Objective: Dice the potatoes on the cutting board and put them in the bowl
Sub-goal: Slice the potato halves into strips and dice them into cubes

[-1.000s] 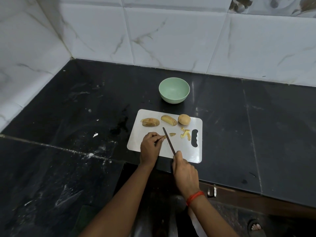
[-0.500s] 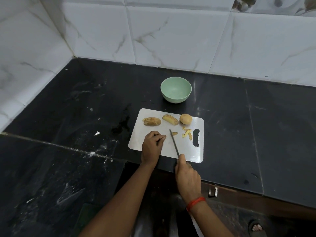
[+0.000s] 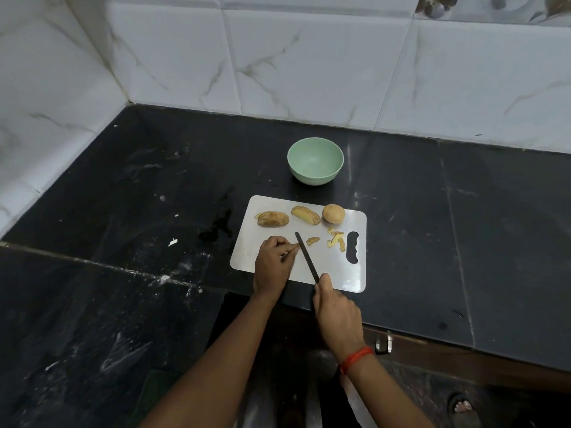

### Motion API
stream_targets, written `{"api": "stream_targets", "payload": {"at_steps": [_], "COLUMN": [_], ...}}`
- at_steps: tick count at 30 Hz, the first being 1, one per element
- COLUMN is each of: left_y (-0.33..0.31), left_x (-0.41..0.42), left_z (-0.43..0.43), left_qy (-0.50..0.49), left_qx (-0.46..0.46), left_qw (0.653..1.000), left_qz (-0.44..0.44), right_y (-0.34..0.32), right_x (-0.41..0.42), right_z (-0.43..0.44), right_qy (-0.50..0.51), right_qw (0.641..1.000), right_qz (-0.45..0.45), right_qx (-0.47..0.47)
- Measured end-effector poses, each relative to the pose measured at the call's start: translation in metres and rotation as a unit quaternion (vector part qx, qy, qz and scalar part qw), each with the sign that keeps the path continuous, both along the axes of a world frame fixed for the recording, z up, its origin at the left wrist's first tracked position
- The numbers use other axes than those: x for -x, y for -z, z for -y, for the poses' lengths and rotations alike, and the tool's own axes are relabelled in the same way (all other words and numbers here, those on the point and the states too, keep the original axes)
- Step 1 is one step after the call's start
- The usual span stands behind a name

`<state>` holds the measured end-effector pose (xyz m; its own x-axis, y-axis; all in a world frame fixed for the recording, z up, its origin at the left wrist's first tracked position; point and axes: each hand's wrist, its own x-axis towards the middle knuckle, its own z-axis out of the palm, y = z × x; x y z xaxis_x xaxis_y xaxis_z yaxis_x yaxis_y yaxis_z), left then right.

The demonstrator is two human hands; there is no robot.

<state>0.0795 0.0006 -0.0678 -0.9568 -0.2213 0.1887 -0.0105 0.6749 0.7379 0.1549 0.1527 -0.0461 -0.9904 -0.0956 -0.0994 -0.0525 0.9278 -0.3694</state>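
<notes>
Half a second ago the knife (image 3: 306, 256) stood off toward the cutting board's (image 3: 340, 273) handle hole. Now its blade is back beside the left hand (image 3: 273, 261), which pinches a mostly hidden potato strip (image 3: 295, 249) near the board's front. The right hand (image 3: 336, 313) grips the handle. Dicing has barely begun: the whole potato (image 3: 333, 213) and two halves (image 3: 273, 219) wait at the board's far edge, and the bowl (image 3: 315, 160) beyond it is empty.

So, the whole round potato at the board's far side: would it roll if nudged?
Likely yes: the whole potato looks rounded and rests uncut on the flat cutting board. Its skin looks intact, so it is probably less slippery than a cut face.
</notes>
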Motion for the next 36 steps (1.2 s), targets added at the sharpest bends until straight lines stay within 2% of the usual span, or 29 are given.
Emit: {"api": "stream_targets", "payload": {"at_steps": [9, 15, 19, 22, 24, 26, 28, 30, 33, 36], "left_y": [0.005, 0.005, 0.001, -0.003, -0.007, -0.013, -0.018, -0.018, -0.019, -0.017], "left_x": [0.003, 0.003, 0.004, 0.009, 0.012, 0.013, 0.013, 0.013, 0.014, 0.014], "left_z": [0.002, 0.001, 0.005, 0.011, 0.013, 0.013, 0.013, 0.014, 0.017, 0.017], "left_qy": [-0.006, -0.005, 0.028, -0.003, -0.069, -0.125, -0.161, -0.18, -0.196, -0.191], "left_qx": [0.011, -0.021, -0.099, -0.167, -0.274, -0.381, -0.437, -0.458, -0.465, -0.422], "left_qw": [1.0, 1.0, 0.994, 0.984, 0.957, 0.914, 0.884, 0.87, 0.863, 0.885], "left_qz": [0.0, 0.009, 0.04, 0.056, 0.062, 0.055, 0.035, 0.029, 0.034, 0.044], "right_y": [0.001, -0.005, -0.002, 0.004, 0.006, 0.006, 0.003, 0.0, -0.008, -0.014], "right_x": [-0.01, -0.016, -0.022, -0.023, -0.023, -0.022, -0.021, -0.015, -0.002, 0.006], "right_z": [-0.003, 0.0, 0.009, 0.005, 0.001, -0.001, 0.001, 0.002, 0.003, -0.006], "right_qy": [-0.012, 0.008, 0.065, 0.048, 0.025, -0.003, -0.025, -0.022, 0.038, 0.086], "right_qw": [1.0, 1.0, 0.996, 0.996, 0.996, 0.997, 0.999, 0.999, 0.999, 0.995], "right_qz": [0.013, 0.0, -0.048, -0.072, -0.078, -0.072, -0.041, -0.022, -0.031, -0.04], "right_qx": [0.001, -0.03, 0.034, 0.037, 0.024, 0.001, -0.021, -0.021, -0.015, -0.008]}}
